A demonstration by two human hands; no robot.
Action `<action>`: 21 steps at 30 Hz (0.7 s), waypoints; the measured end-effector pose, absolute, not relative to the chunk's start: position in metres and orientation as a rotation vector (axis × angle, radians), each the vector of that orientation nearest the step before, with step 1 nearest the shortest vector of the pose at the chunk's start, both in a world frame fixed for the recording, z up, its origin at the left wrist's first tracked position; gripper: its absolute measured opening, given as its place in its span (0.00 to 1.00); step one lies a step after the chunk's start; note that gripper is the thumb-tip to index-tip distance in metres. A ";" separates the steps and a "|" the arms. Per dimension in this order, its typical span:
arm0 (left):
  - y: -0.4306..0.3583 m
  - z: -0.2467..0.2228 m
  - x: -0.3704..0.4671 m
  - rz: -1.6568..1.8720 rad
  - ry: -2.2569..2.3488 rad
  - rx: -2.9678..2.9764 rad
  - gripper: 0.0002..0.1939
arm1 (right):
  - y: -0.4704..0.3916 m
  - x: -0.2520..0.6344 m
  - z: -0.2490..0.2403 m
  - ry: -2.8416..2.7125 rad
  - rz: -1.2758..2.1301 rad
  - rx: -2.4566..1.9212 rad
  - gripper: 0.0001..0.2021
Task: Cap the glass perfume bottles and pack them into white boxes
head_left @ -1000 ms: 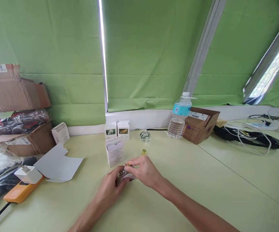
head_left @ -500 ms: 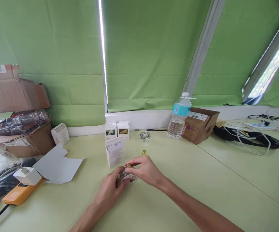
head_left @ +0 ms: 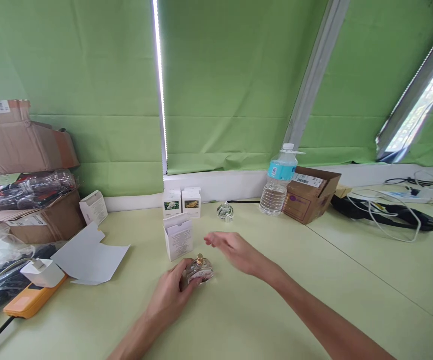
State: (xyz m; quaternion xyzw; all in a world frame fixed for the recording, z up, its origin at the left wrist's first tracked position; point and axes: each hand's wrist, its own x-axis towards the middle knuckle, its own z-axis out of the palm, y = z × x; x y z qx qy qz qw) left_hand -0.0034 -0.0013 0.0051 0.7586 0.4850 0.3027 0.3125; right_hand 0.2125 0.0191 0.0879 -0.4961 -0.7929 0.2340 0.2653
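A small clear glass perfume bottle [head_left: 202, 273] with a gold neck stands on the table. My left hand [head_left: 173, 291] is closed round its left side, thumb in front. My right hand [head_left: 235, 251] is lifted off the bottle, a little behind it and to the right. Its fingers point left, stretched out and slightly bent; the thumb is hidden, and no object shows in them. The place where a small gold cap stood is covered by this hand. An opened white carton [head_left: 179, 239] stands upright just behind the bottle.
Two small white boxes [head_left: 172, 204] and a silvery round item [head_left: 225, 212] stand at the back. A water bottle [head_left: 274, 192] and a cardboard box [head_left: 306, 197] are at back right. White paper [head_left: 92, 257] and an orange power strip [head_left: 29, 300] lie left.
My right hand has let go of the perfume bottle's gold top and moved right and back, over the gold cap's place. My left hand has stayed on the bottle.
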 end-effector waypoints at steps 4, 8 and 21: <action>-0.001 0.005 -0.003 0.798 1.293 1.998 0.16 | 0.037 0.230 0.077 -2.137 0.182 -1.577 0.19; -0.002 0.006 -0.004 0.789 1.309 2.003 0.14 | 0.047 0.243 0.047 -2.305 0.146 -1.839 0.28; -0.003 0.008 -0.003 0.767 1.328 2.018 0.16 | 0.057 0.239 0.031 -2.284 0.109 -1.854 0.13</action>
